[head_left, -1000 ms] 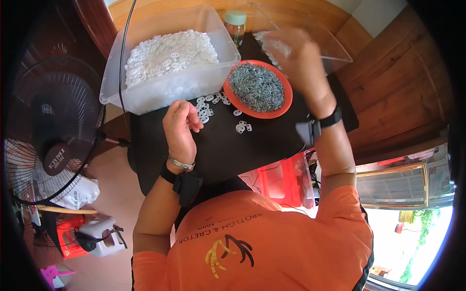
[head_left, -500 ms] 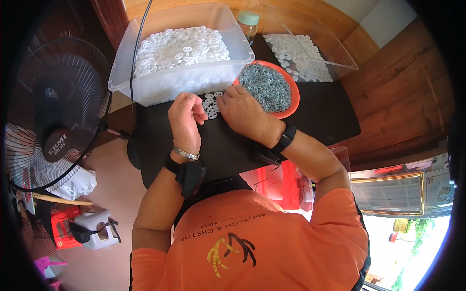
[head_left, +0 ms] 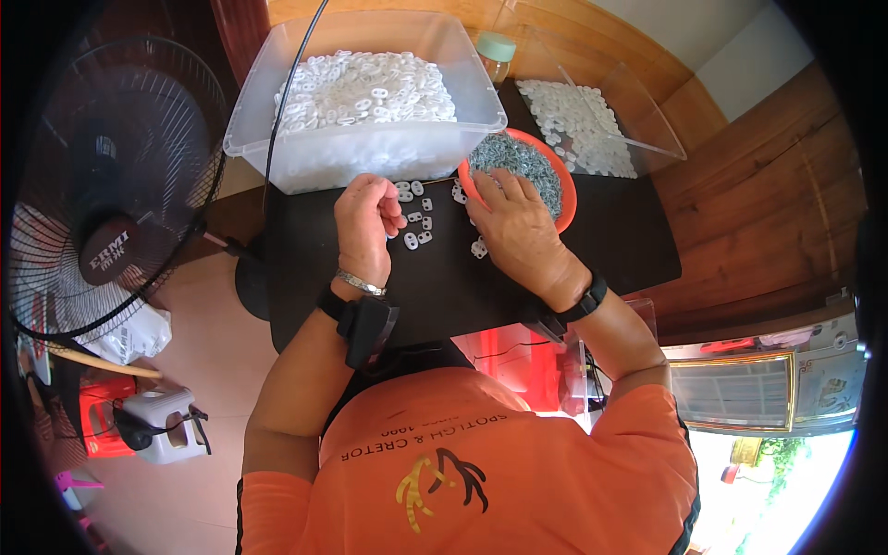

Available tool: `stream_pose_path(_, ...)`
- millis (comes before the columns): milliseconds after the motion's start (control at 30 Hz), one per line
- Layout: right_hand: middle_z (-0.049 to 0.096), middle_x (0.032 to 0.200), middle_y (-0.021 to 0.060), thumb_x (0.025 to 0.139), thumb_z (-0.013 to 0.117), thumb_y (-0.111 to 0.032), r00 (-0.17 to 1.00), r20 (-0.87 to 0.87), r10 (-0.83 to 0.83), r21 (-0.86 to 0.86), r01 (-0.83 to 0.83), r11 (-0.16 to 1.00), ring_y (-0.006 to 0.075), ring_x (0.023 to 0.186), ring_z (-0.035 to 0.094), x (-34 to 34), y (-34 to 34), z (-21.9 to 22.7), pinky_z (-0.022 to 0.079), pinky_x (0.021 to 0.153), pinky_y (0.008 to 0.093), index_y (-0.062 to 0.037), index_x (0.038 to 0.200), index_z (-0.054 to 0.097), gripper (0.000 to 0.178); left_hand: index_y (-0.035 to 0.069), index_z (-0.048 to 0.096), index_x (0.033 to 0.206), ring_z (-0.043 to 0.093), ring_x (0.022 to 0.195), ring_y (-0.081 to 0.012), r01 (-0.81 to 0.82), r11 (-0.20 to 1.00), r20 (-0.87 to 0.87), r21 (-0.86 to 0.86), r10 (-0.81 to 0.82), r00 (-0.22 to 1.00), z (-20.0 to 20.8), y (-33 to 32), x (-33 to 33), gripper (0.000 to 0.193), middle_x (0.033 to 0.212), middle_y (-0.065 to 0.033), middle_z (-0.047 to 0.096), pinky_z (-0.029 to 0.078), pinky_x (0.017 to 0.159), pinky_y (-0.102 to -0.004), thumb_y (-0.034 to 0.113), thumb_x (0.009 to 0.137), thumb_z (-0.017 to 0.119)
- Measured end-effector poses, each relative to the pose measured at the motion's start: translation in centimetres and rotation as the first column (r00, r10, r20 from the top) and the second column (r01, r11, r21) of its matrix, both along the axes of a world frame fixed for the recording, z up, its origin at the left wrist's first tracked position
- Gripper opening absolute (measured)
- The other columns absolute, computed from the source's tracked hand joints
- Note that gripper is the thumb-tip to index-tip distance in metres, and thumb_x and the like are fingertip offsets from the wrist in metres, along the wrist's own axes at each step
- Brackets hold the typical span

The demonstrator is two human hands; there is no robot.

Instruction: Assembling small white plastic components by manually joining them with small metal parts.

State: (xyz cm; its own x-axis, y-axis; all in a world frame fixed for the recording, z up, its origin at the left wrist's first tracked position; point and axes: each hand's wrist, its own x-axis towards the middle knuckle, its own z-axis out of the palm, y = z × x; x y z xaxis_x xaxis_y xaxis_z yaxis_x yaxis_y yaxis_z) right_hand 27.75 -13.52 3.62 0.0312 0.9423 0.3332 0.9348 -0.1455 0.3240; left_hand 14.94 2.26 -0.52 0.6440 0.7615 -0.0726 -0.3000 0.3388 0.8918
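Several small white oval plastic pieces with two holes (head_left: 412, 240) lie on the dark table (head_left: 435, 291) between my hands. My left hand (head_left: 363, 222) rests beside them on its edge, fingers curled in; whatever they may hold is hidden. Palm down, my right hand (head_left: 520, 236) spreads its fingers at the near left rim of an orange bowl (head_left: 572, 196). More white pieces peek out from under and beside that hand. Small grey metal bits, like screws, (head_left: 507, 155) fill the bowl.
Behind my left hand stands a clear plastic bin (head_left: 370, 153) heaped with white pieces. Farther right, a clear tray (head_left: 652, 148) holds more whitish pieces, near a jar with a green lid (head_left: 497, 48). A fan (head_left: 111, 185) stands left; a black cable (head_left: 285, 102) hangs before the bin.
My right hand has moved right, from the white pieces to the bowl's rim, its fingers spreading. White pieces now lie more spread out on the table. My left hand stays curled in about the same place.
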Motion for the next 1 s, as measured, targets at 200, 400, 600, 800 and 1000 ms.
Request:
stream_pose_path(200, 0.057, 0.096, 0.0095, 0.069, 0.063, -0.007, 0.995, -0.096, -0.021, 0.063, 0.027, 0.998, 0.0263, 0.095, 0.054, 0.7, -1.3, -0.7, 0.047, 0.081, 0.0366, -0.0047, 0.084, 0.059, 0.016, 0.002, 0.065, 0.085, 0.061, 0.076, -0.018, 0.059, 0.669, -0.175, 0.741, 0.108, 0.979, -0.3, -1.0, 0.4, 0.012, 0.085, -0.0055, 0.065, 0.048, 0.068, -0.0278, 0.005, 0.086, 0.052)
stream_pose_path(400, 0.051, 0.078, 0.0068, 0.065, 0.064, -0.006, 0.994, -0.078, 0.073, 0.145, -0.061, 0.988, 0.0244, 0.077, 0.053, 1.3, -1.3, -1.3, 0.048, 0.069, 0.0341, -0.0067, 0.071, 0.055, 0.01, -0.001, 0.065, 0.093, 0.055, 0.108, -0.0334, 0.237, 0.105, -0.241, 0.966, 0.031, 0.97, 0.4, -2.1, 1.1, 0.019, 0.109, -0.0156, 0.061, 0.044, 0.094, -0.0399, 0.001, 0.077, 0.055)
stream_pose_path(600, 0.052, 0.077, 0.0065, 0.064, 0.063, -0.005, 0.995, -0.064, 0.07, 0.18, -0.057, 0.982, 0.0238, 0.078, 0.054, 1.5, -1.4, -1.2, 0.048, 0.067, 0.0328, -0.0068, 0.069, 0.055, 0.01, -0.003, 0.061, 0.107, 0.045, 0.122, -0.0332, 0.487, -0.175, -0.491, 0.856, 0.023, 0.871, 0.1, -1.8, 3.1, 0.031, 0.118, -0.0178, 0.055, 0.037, 0.104, -0.0393, 0.005, 0.078, 0.053)
stream_pose_path(800, 0.052, 0.075, 0.0063, 0.064, 0.063, -0.006, 0.997, -0.044, 0.066, 0.195, -0.056, 0.979, 0.0232, 0.077, 0.054, 1.5, -1.2, -0.6, 0.049, 0.066, 0.0329, -0.0067, 0.067, 0.055, 0.008, 0.001, 0.061, 0.109, 0.043, 0.123, -0.0312, 0.347, -0.299, -0.347, 0.889, 0.054, 0.936, -2.0, -2.7, 4.9, 0.036, 0.122, -0.018, 0.053, 0.036, 0.101, -0.0407, 0.021, 0.08, 0.052)
stream_pose_path(1000, 0.055, 0.077, 0.0063, 0.065, 0.062, -0.006, 0.998, -0.013, 0.058, 0.178, -0.055, 0.982, 0.0236, 0.079, 0.056, 1.5, -0.9, -0.2, 0.05, 0.066, 0.0329, -0.0062, 0.068, 0.056, 0.007, 0.007, 0.053, 0.122, 0.038, 0.125, -0.0321, 0.42, -0.31, -0.427, 0.853, 0.047, 0.903, -2.5, -2.8, 6.0, 0.049, 0.133, -0.0141, 0.045, 0.026, 0.107, -0.0474, 0.043, 0.092, 0.04)
